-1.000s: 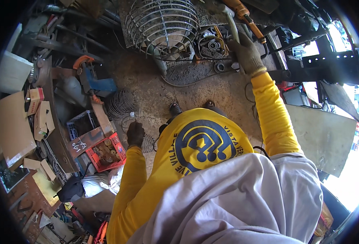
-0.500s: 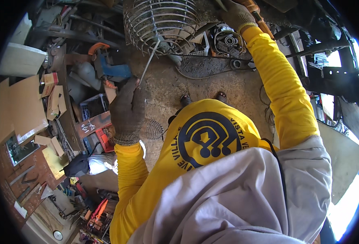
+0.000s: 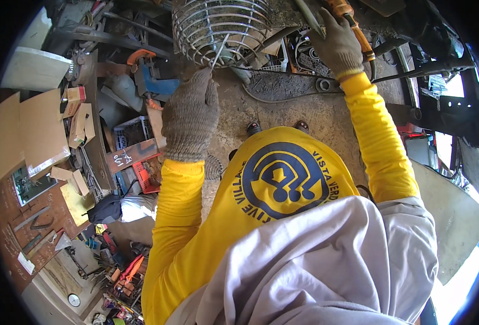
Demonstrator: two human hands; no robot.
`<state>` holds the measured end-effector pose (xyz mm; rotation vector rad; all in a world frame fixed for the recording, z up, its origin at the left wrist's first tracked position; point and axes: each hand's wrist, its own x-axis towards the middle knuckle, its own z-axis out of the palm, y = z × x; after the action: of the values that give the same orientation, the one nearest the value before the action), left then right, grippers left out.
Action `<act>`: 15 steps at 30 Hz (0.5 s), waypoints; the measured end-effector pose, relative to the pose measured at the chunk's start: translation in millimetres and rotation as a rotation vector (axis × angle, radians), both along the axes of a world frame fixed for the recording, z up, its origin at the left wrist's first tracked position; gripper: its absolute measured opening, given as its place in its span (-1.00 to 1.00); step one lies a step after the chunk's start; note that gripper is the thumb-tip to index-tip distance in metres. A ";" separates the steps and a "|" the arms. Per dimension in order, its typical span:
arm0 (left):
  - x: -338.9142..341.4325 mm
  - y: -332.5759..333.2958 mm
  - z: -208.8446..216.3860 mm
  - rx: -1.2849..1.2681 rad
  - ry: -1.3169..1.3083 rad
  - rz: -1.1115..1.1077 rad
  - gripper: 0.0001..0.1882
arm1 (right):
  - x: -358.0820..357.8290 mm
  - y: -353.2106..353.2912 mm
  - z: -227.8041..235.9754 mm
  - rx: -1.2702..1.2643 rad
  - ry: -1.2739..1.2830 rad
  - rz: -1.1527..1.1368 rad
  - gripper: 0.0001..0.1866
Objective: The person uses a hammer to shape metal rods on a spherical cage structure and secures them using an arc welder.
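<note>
My left hand (image 3: 192, 111), in a knitted glove, is closed on a thin metal rod (image 3: 219, 50). The rod slants up across the lower edge of a round wire cage (image 3: 218, 24); whether its tip touches the wires I cannot tell. At the upper right, my right hand (image 3: 338, 47), gloved too, has its thumb and forefinger on either side of a grey-green bar (image 3: 308, 16). The bar's lower end runs into that hand. Close by its fingertips lies an orange tool (image 3: 354, 24), whose kind is unclear.
A blue clamp-like tool (image 3: 158, 85) stands left of my left hand. Crates, a red basket (image 3: 146, 177) and cardboard sheets (image 3: 44, 130) crowd the left side. A dark flat metal piece (image 3: 283, 86) lies below the cage. Dark metal framework (image 3: 445, 111) stands at the right.
My left hand has moved up toward the cage, and the rod reaches farther over it. My right hand has come down toward me, showing more of the bar. The view has shifted slightly.
</note>
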<state>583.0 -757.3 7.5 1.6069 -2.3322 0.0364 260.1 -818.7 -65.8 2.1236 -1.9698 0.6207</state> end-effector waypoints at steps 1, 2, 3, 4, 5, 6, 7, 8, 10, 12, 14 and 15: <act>-5.1 -2.6 2.2 0.052 -0.010 0.021 -0.72 | 1.3 9.9 -4.9 -0.076 -0.137 -0.043 -0.44; -8.7 -4.6 3.2 0.102 -0.022 0.042 -0.70 | 2.5 20.4 -6.0 -0.152 -0.276 -0.085 -0.42; -10.0 -7.5 -2.6 0.087 -0.005 0.034 -0.70 | 4.6 33.3 -2.3 -0.111 -0.369 -0.085 -0.44; -10.3 -10.5 -11.7 0.071 0.012 0.025 -0.71 | 4.8 44.1 -3.3 -0.108 -0.393 -0.079 -0.45; -11.2 -12.3 -18.3 0.054 0.029 0.010 -0.71 | 2.3 55.7 -6.2 -0.107 -0.415 -0.078 -0.45; -11.9 -13.4 -24.2 0.033 0.042 -0.005 -0.71 | 0.2 66.4 -9.8 -0.105 -0.437 -0.081 -0.45; -12.6 -14.2 -29.4 0.012 0.055 -0.019 -0.71 | -0.5 75.8 -11.6 -0.073 -0.520 -0.123 -0.47; -14.4 -14.1 -32.2 -0.003 0.063 -0.034 -0.71 | -4.4 82.6 -17.4 -0.077 -0.548 -0.151 -0.49; -17.0 -15.0 -28.7 0.055 0.092 -0.010 -0.71 | -13.7 94.6 -25.4 -0.085 -0.605 -0.206 -0.51; -16.1 -14.4 -25.0 0.058 0.076 -0.011 -0.71 | -22.8 101.1 -21.4 -0.085 -0.599 -0.232 -0.54; -10.6 -11.4 -24.4 0.016 0.018 -0.038 -0.71 | -35.7 109.2 -29.0 -0.078 -0.503 -0.272 -0.55; -10.4 -10.6 -25.1 0.036 0.045 -0.031 -0.71 | -39.3 110.8 -24.6 -0.004 -0.512 -0.283 -0.55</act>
<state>572.7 -767.9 -17.6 1.5707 -2.3359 -0.0480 220.8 -707.9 -90.4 1.7486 -2.4544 1.1979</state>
